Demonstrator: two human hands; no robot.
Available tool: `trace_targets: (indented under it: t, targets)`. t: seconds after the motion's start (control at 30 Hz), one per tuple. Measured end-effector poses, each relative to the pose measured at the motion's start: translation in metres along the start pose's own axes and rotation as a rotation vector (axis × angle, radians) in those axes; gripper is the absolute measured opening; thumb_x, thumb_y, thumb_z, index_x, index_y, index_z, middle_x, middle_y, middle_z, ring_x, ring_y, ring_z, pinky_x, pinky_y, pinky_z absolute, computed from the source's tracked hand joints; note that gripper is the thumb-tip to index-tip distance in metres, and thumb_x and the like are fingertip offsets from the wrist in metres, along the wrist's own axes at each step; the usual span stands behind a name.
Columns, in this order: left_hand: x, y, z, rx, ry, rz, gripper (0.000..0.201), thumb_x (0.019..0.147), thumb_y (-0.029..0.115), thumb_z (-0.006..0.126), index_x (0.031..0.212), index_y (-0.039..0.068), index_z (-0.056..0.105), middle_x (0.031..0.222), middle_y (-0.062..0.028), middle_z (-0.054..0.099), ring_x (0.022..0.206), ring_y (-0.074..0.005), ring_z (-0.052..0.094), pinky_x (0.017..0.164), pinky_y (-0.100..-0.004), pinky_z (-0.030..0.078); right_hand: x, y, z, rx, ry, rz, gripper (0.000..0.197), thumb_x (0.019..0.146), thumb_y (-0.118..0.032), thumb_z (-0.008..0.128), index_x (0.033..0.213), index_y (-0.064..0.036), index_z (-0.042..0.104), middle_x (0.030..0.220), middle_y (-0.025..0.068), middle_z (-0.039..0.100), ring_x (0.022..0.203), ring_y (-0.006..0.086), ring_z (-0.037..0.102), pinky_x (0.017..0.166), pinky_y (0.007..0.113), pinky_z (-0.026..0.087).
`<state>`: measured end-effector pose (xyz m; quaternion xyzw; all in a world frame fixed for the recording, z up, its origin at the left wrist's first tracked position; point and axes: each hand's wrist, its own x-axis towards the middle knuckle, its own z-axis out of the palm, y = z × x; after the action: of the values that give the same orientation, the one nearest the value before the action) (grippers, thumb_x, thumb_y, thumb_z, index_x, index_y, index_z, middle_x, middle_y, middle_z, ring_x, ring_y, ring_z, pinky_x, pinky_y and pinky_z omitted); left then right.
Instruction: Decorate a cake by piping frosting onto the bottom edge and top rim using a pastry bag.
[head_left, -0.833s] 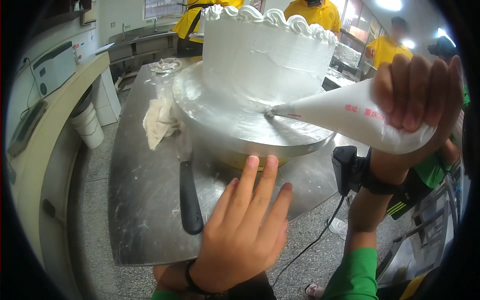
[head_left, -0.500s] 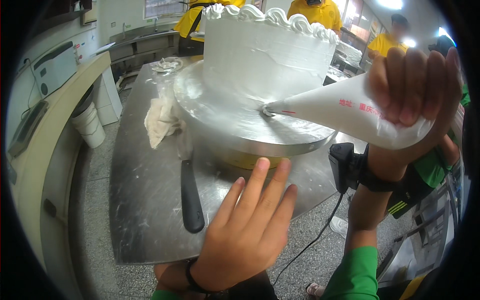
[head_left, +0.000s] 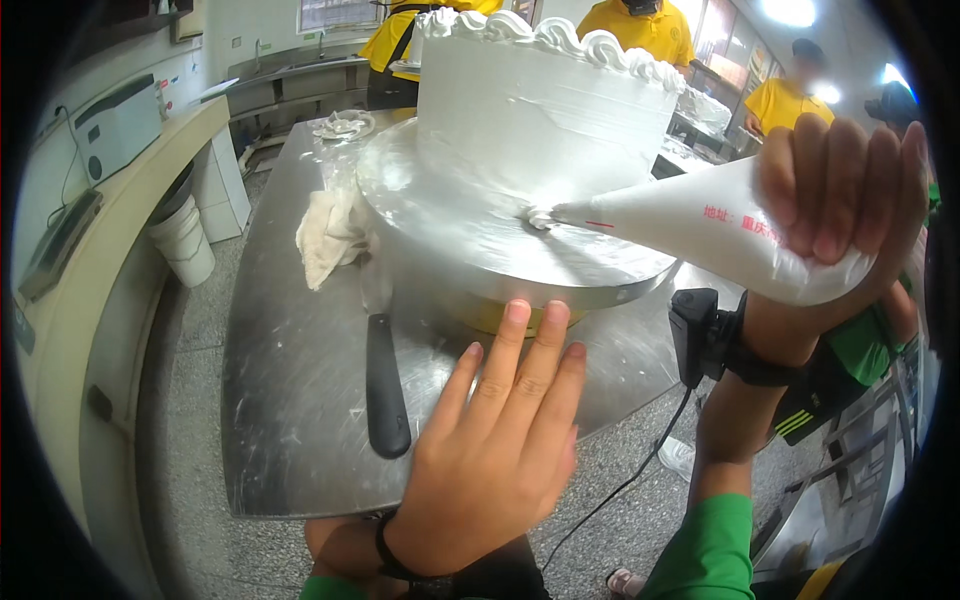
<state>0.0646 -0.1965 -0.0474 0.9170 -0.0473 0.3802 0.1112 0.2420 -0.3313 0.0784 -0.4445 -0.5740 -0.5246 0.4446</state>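
Observation:
My right hand (head_left: 840, 195) is wrapped round the full end of a white piping bag (head_left: 690, 220) with red print. Its metal tip rests low by the foot of a tall white cake (head_left: 545, 115), where a small dab of cream (head_left: 541, 217) sits. Piped swirls run along the cake's top edge. The cake stands on a round metal turntable (head_left: 610, 275). My left hand (head_left: 500, 440) is open, fingers stretched out, its fingertips at the turntable's near rim; whether they touch is hard to tell. Left of it lies a spatula with a black handle (head_left: 385, 390).
A cream-coloured cloth (head_left: 328, 240) and a smear of cream (head_left: 343, 126) lie on the steel table (head_left: 290, 400). A white bucket (head_left: 185, 245) stands on the floor to the left. People in yellow shirts (head_left: 645, 32) are beyond the cake. A black cable (head_left: 625, 475) hangs from my right wrist.
My left hand has come up slightly, closer to the turntable's rim. The view has shifted a little. A bit more cream shows at the tip of the piping bag.

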Motion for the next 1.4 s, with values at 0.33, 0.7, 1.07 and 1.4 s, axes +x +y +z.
trace_targets:
  t: [0.33, 0.7, 1.07, 1.4]
  targets:
    - [-0.001, 0.001, -0.001, 0.031, 0.066, -0.04, 0.051, 0.071, 0.014, 0.062, 0.118, -0.005, 0.057, 0.137, -0.0271, 0.044, 0.131, -0.0436, 0.038, 0.1, -0.0479, 0.039, 0.018, -0.001, 0.012, 0.957, -0.297, 0.149, 0.045, 0.103, -0.035, 0.023, 0.07, -0.0124, 0.044, 0.055, -0.0006, 0.039, 0.044, 0.0062, 0.035, 0.055, 0.021, 0.044]
    - [-0.004, 0.003, -0.004, 0.005, 0.117, -0.129, 0.053, 0.072, 0.013, 0.061, 0.121, -0.005, 0.055, 0.137, -0.0327, 0.04, 0.131, -0.0464, 0.036, 0.098, -0.0473, 0.041, 0.02, -0.001, 0.016, 1.124, -0.315, 0.188, 0.05, 0.103, -0.032, 0.022, 0.059, -0.0149, 0.038, 0.051, 0.0022, 0.041, 0.044, 0.0091, 0.036, 0.054, 0.025, 0.045]
    - [0.001, 0.005, 0.0, 0.017, 0.073, -0.062, 0.047, 0.077, 0.013, 0.059, 0.122, -0.001, 0.056, 0.139, -0.0203, 0.044, 0.131, -0.0352, 0.04, 0.099, -0.0437, 0.042, 0.021, -0.006, 0.015, 1.063, -0.382, 0.176, 0.046, 0.103, -0.033, 0.024, 0.062, -0.0141, 0.035, 0.051, 0.0001, 0.035, 0.045, 0.009, 0.033, 0.055, 0.024, 0.043]
    - [0.001, 0.0, 0.001, -0.015, 0.029, -0.007, 0.055, 0.069, 0.015, 0.066, 0.12, -0.005, 0.056, 0.14, -0.0269, 0.04, 0.133, -0.0415, 0.035, 0.1, -0.0462, 0.039, 0.026, 0.009, 0.026, 1.142, -0.465, 0.126, 0.046, 0.103, -0.032, 0.025, 0.061, -0.0151, 0.037, 0.05, -0.0007, 0.036, 0.044, 0.0085, 0.032, 0.051, 0.023, 0.04]
